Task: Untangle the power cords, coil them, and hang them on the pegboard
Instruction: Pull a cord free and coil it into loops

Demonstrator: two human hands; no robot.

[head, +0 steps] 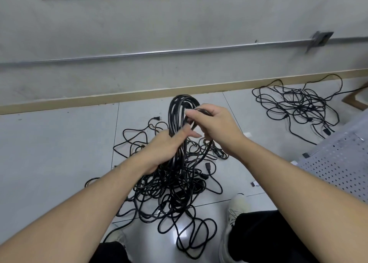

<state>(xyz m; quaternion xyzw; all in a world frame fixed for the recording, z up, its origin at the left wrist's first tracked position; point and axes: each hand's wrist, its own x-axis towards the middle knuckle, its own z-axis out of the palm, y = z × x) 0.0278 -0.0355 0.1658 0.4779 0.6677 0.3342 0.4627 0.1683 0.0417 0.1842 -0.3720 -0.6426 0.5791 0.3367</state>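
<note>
Left hand (165, 151) gripping black coil (179, 119) at centre; right hand (217, 125) pinching its strand; tangled cords (175, 193) on floor beneath; second tangle (298, 105) far right; pegboard (338, 163) at right edge.

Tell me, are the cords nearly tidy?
Not nearly. Done: nothing hangs on the pegboard. In hand: the left hand grips a coil while the right hand wraps cord around it. Left: the tangle below and another pile by the wall.

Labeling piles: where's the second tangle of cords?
Head view, upper right: the second tangle lies on the floor by the baseboard, beyond the perforated panel.
</note>
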